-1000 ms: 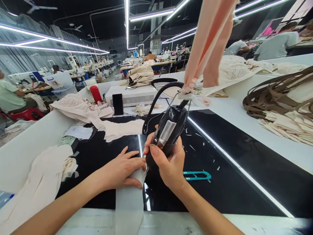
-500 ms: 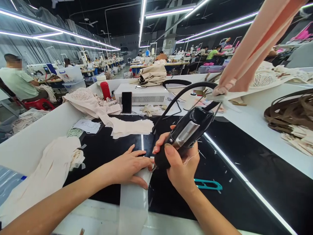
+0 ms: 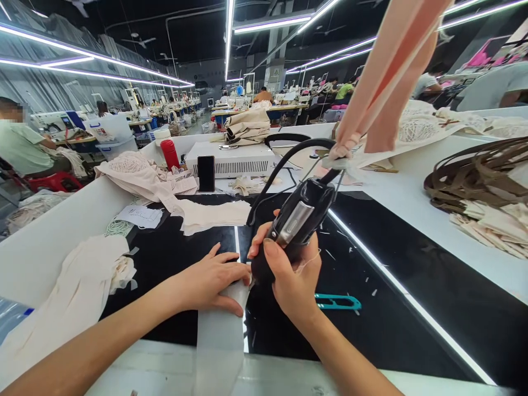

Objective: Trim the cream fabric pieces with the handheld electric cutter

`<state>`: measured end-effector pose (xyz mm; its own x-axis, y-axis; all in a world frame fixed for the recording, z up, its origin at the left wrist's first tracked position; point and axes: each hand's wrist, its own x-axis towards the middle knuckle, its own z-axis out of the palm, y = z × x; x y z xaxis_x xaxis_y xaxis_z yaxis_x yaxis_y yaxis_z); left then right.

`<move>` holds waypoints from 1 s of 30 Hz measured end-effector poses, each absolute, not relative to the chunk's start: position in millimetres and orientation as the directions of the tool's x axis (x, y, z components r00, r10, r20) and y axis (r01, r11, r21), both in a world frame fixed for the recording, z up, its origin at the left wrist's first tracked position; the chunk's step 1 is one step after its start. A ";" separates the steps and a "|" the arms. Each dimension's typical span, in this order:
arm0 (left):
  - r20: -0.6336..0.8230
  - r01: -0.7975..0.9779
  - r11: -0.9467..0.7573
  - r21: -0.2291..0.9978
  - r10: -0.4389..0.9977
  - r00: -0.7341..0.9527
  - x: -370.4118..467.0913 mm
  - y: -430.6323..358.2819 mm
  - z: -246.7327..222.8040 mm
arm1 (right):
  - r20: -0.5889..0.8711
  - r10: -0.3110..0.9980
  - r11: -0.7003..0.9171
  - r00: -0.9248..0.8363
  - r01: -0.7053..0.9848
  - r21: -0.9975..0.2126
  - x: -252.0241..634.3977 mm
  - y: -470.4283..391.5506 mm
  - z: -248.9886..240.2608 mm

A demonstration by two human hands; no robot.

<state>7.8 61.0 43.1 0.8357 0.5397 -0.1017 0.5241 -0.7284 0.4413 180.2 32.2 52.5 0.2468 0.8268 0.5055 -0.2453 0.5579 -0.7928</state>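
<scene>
My right hand [image 3: 295,275] is wrapped round a black corded hand tool [image 3: 295,217] with a shiny metal strip on its side. The tool tilts, its lower end down by my left fingertips; its tip is hidden. My left hand [image 3: 212,283] lies with fingers spread on a pale strip of fabric [image 3: 220,341] that runs over the table's near edge. Beyond that hand lies a cream fabric piece [image 3: 214,216]. From the tool's top a black cable [image 3: 284,159] loops left, and knotted pink fabric bands [image 3: 383,77] rise from there.
Teal thread snips [image 3: 338,302] lie right of my right hand on the black tabletop [image 3: 391,341]. Cream fabric [image 3: 78,280] is heaped at left. A phone [image 3: 206,174], red bottle [image 3: 169,155] and vented white box [image 3: 235,159] stand behind. Brown straps [image 3: 466,176] lie right.
The whole view has shifted, so things sit a little further left. Both hands keep nearly the same pose on the fabric strip and tool.
</scene>
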 end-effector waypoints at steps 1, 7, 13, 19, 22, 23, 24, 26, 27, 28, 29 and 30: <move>-0.106 0.528 -0.726 0.441 0.542 0.834 7.7 61.3 43.0 | 0.506 0.827 0.559 0.246 -0.259 -0.788 180.0 30.7 52.6; -0.130 0.546 -0.717 0.434 0.550 0.825 7.6 62.1 44.0 | 0.533 0.822 0.570 0.202 -0.269 -0.777 176.6 25.0 52.5; -0.133 0.544 -0.731 0.411 0.542 0.830 7.5 62.5 45.2 | 0.488 0.850 0.526 0.198 -0.270 -0.806 172.9 23.7 57.5; -0.132 0.539 -0.747 0.389 0.534 0.835 6.6 64.0 44.1 | 0.513 0.840 0.543 0.179 -0.290 -0.788 171.6 17.0 57.0; -0.114 0.533 -0.744 0.404 0.537 0.836 6.5 62.9 46.2 | 0.512 0.840 0.543 0.182 -0.250 -0.802 171.2 14.6 55.1; -0.105 0.534 -0.740 0.409 0.543 0.833 6.5 62.2 47.0 | 0.512 0.840 0.542 0.179 -0.244 -0.804 171.0 14.2 54.8; -0.095 0.535 -0.736 0.414 0.550 0.830 6.7 61.5 47.8 | 0.514 0.840 0.542 0.172 -0.244 -0.804 170.6 13.8 54.6; -0.074 0.537 -0.730 0.423 0.563 0.823 7.1 60.5 48.5 | 0.520 0.839 0.544 0.158 -0.245 -0.803 170.0 13.1 54.5; -0.063 0.534 -0.732 0.424 0.564 0.823 7.4 60.3 48.4 | 0.520 0.840 0.543 0.155 -0.240 -0.805 169.7 12.9 54.5; -0.052 0.529 -0.736 0.423 0.563 0.825 7.6 60.5 48.1 | 0.520 0.840 0.542 0.153 -0.232 -0.808 169.5 12.7 54.6; -0.045 0.526 -0.741 0.418 0.561 0.826 7.7 60.9 47.7 | 0.517 0.842 0.540 0.155 -0.222 -0.812 169.5 12.7 54.9; -0.042 0.523 -0.748 0.407 0.557 0.829 7.5 61.4 47.2 | 0.514 0.843 0.538 0.157 -0.215 -0.815 169.7 12.8 55.3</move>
<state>7.5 61.4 47.2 0.8293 0.5572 -0.0415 0.5232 -0.7484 0.4075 169.7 12.8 55.3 0.1573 0.8431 0.5143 -0.2149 0.5375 -0.8154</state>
